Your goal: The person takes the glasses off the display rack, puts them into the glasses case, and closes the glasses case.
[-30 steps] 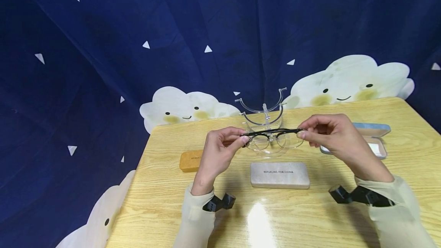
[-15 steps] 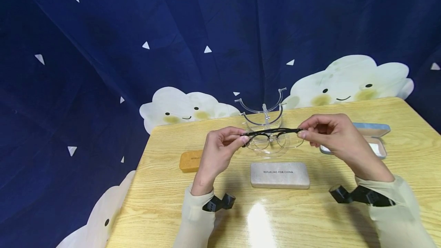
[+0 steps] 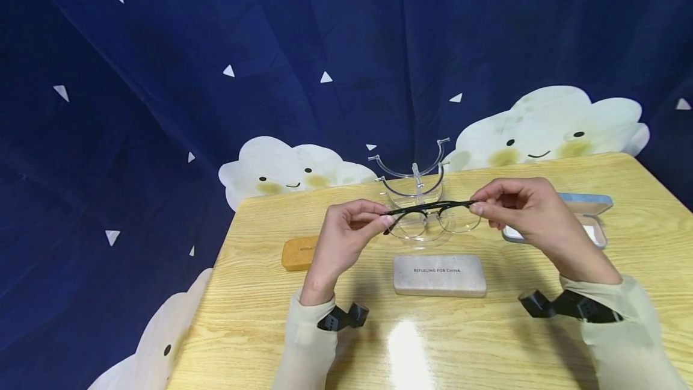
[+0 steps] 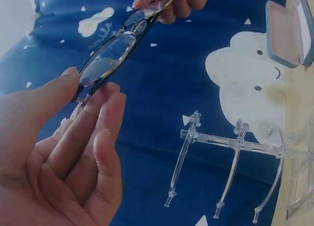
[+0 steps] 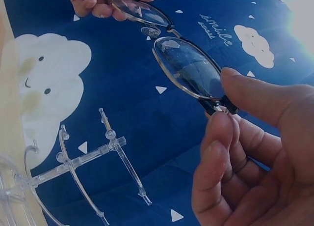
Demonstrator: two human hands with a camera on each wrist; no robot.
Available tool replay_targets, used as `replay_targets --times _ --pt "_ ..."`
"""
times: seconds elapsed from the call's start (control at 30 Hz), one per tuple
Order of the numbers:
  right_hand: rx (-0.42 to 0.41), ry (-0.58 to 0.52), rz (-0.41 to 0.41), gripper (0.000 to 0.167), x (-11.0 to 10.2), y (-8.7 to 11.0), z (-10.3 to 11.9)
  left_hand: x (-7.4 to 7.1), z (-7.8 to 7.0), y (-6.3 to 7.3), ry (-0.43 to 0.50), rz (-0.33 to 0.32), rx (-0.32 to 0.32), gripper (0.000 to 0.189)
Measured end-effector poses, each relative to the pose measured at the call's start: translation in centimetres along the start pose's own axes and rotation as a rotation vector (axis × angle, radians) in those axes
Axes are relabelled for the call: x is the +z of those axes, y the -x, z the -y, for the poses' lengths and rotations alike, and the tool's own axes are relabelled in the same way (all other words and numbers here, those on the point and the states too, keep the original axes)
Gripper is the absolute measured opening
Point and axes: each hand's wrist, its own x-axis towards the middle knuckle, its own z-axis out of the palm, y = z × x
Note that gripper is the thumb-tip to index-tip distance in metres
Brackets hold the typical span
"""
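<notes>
A pair of eyeglasses [image 3: 414, 224] with a black upper rim and thin metal lower rims is held up over the table between both hands. My left hand [image 3: 346, 235] pinches its left end between thumb and fingers; my right hand [image 3: 522, 212] pinches the other end the same way. In the left wrist view the eyeglasses [image 4: 109, 56] slant from the left thumb up to the right hand. The right wrist view shows the lens [image 5: 189, 66] close to the right thumb. A clear plastic eyeglass stand [image 3: 415, 174] with curved arms stands behind the eyeglasses.
A grey glasses case [image 3: 440, 275] lies shut on the wooden table [image 3: 260, 342], nearer than the stand. An orange case [image 3: 298, 254] sits partly behind the left hand. At the right, a blue case [image 3: 587, 203] stands open. A dark blue curtain [image 3: 303, 29] hangs behind.
The eyeglasses have shifted slightly to the right and turned a little in my fingers, with the right hand moving slightly too. Both hands keep their pinch; the cases and stand stay put.
</notes>
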Motion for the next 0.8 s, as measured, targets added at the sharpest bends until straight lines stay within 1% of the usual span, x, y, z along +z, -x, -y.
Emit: replay_targets --times 0.1,0.3,0.43,0.47,0.57,0.7,0.8 --pt "0.006 -0.004 0.003 0.009 -0.1 -0.1 -0.2 0.1 0.1 -0.1 0.002 -0.006 0.000 0.015" --pt "0.027 -0.002 0.011 0.013 -0.6 -0.3 -0.4 0.3 0.4 -0.3 -0.011 0.003 0.004 0.017" --pt "0.010 0.010 0.023 0.015 -0.9 -0.4 -0.6 0.6 0.5 -0.4 -0.020 0.012 0.004 0.019" --pt "0.012 0.013 0.013 0.015 -0.9 -0.4 -0.7 0.7 0.6 -0.4 -0.020 0.014 0.007 0.019" --pt "0.007 0.032 -0.019 0.016 -1.1 -0.5 -0.9 1.2 0.9 -0.6 -0.008 0.020 0.022 0.020" --pt "0.021 0.058 -0.066 0.016 -1.9 -0.6 -1.4 2.4 1.4 -1.0 0.014 0.027 0.038 0.020" --pt "0.028 0.075 -0.075 0.015 -2.4 -0.8 -1.9 3.2 1.9 -1.0 0.024 0.036 0.044 0.021"
